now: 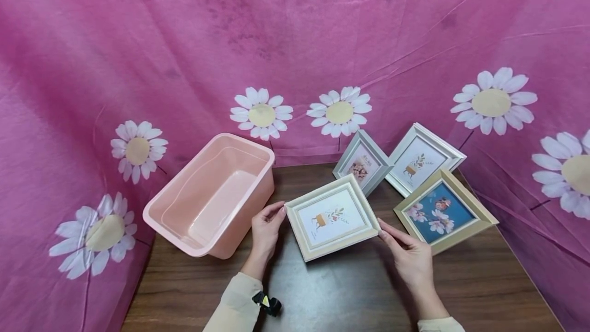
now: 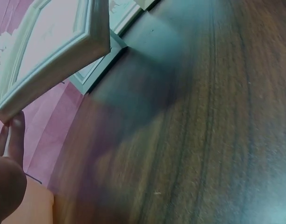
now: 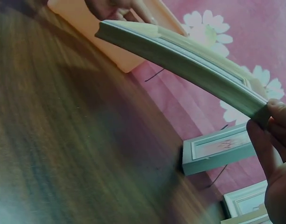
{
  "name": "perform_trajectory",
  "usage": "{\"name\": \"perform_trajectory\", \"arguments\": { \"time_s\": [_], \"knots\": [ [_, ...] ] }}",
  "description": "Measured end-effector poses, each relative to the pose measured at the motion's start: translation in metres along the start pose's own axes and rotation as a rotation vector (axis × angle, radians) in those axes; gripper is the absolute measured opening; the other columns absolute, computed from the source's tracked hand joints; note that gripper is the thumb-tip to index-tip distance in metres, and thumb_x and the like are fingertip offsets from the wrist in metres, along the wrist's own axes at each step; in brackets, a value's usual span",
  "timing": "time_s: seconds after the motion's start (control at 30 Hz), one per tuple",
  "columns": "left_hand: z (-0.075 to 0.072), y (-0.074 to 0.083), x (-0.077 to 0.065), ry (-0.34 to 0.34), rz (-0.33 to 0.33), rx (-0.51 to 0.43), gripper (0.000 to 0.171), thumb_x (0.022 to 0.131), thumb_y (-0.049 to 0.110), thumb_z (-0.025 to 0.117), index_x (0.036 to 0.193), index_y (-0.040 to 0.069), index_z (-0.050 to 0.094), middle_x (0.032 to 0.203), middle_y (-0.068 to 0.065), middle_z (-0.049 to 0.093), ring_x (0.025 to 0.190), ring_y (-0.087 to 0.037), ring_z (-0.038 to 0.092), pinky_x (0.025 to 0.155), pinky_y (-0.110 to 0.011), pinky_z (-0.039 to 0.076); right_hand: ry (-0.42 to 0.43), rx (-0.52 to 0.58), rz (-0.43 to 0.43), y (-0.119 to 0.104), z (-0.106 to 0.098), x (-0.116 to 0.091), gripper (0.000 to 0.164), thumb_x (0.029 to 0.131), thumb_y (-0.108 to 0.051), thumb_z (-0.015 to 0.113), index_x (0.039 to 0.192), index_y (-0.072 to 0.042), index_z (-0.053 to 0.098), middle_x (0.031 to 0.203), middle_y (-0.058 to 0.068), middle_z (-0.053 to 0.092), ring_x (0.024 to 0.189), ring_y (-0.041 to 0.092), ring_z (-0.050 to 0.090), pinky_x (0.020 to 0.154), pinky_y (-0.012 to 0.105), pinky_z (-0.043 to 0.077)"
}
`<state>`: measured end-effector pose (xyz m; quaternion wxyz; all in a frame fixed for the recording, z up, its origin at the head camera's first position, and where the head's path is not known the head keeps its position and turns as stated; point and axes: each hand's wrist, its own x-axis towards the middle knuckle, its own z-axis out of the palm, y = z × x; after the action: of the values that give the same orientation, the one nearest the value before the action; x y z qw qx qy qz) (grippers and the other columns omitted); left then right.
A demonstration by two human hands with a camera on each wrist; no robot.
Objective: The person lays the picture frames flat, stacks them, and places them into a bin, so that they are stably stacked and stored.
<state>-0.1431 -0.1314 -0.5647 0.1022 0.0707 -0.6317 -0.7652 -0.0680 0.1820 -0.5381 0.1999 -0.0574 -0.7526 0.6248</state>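
Note:
Both hands hold a cream picture frame [image 1: 299, 209] with a plant print, tilted above the table. At its left corner the left hand [image 1: 266, 229] pinches the edge between thumb and fingers. My right hand [image 1: 410, 260] pinches the opposite corner on the right. From the left wrist view, the left hand [image 2: 10, 163] grips a corner of the cream frame [image 2: 54, 70] from below. In the right wrist view, the right hand [image 3: 276, 154] has thumb and fingers on the frame's [image 3: 189, 70] near corner, with the wood surface beneath it.
A pink plastic bin [image 1: 249, 219] stands on the left of the wooden table [image 1: 322, 296]. Behind and right stand a grey picture frame [image 1: 382, 170], a white picture frame [image 1: 449, 160] and a gold picture frame [image 1: 481, 214] with a blue print. A pink flowered cloth [image 1: 295, 29] surrounds the table.

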Motion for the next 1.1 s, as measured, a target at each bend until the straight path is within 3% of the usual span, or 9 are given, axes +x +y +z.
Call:
{"name": "perform_trajectory", "arguments": {
  "time_s": [0.13, 0.37, 0.63, 0.83, 1.1],
  "knots": [
    [0.005, -0.001, 0.004, 0.017, -0.027, 0.022, 0.026, 0.095, -0.005, 0.077, 0.117, -0.018, 0.073, 0.109, -0.022, 0.081, 0.086, -0.001, 0.074, 0.085, -0.020, 0.062, 0.001, -0.025, 0.016, 0.005, 0.001, -0.005, 0.022, 0.092, 0.010, 0.078, 0.114, 0.008, 0.080, 0.110, -0.019, 0.081, 0.102, -0.011, 0.074, 0.084, 0.008, 0.057],
    [0.008, -0.004, 0.007, 0.055, -0.037, 0.102, 0.024, 0.095, -0.003, 0.077, 0.116, -0.015, 0.076, 0.114, -0.028, 0.079, 0.085, 0.001, 0.073, 0.082, -0.016, 0.061, 0.001, -0.101, 0.073, 0.011, 0.006, -0.015, 0.022, 0.093, 0.005, 0.080, 0.115, 0.005, 0.081, 0.110, -0.026, 0.077, 0.103, -0.017, 0.070, 0.087, 0.002, 0.052],
    [0.011, -0.007, 0.011, 0.100, -0.041, 0.226, 0.023, 0.096, 0.002, 0.078, 0.115, -0.009, 0.079, 0.114, -0.024, 0.081, 0.091, 0.000, 0.071, 0.080, -0.011, 0.056, -0.021, -0.192, 0.101, 0.019, 0.012, -0.022, 0.026, 0.092, 0.000, 0.083, 0.118, -0.005, 0.083, 0.117, -0.004, 0.079, 0.104, -0.023, 0.064, 0.089, -0.001, 0.047],
    [0.011, -0.008, 0.014, 0.089, -0.056, 0.287, 0.021, 0.097, 0.004, 0.077, 0.115, -0.006, 0.081, 0.116, -0.020, 0.081, 0.104, -0.013, 0.074, 0.084, -0.011, 0.054, -0.029, -0.226, 0.123, 0.027, 0.015, -0.024, 0.026, 0.093, -0.002, 0.083, 0.119, 0.001, 0.081, 0.118, -0.002, 0.079, 0.105, -0.022, 0.063, 0.088, -0.001, 0.047],
    [0.008, -0.016, 0.017, 0.027, -0.083, 0.332, 0.022, 0.095, 0.002, 0.076, 0.116, -0.004, 0.081, 0.121, -0.018, 0.080, 0.122, -0.031, 0.073, 0.092, -0.016, 0.054, -0.020, -0.182, 0.165, 0.036, 0.019, -0.028, 0.022, 0.095, 0.000, 0.080, 0.117, 0.001, 0.081, 0.123, 0.018, 0.077, 0.105, -0.023, 0.062, 0.088, -0.002, 0.047]
  ]
}}
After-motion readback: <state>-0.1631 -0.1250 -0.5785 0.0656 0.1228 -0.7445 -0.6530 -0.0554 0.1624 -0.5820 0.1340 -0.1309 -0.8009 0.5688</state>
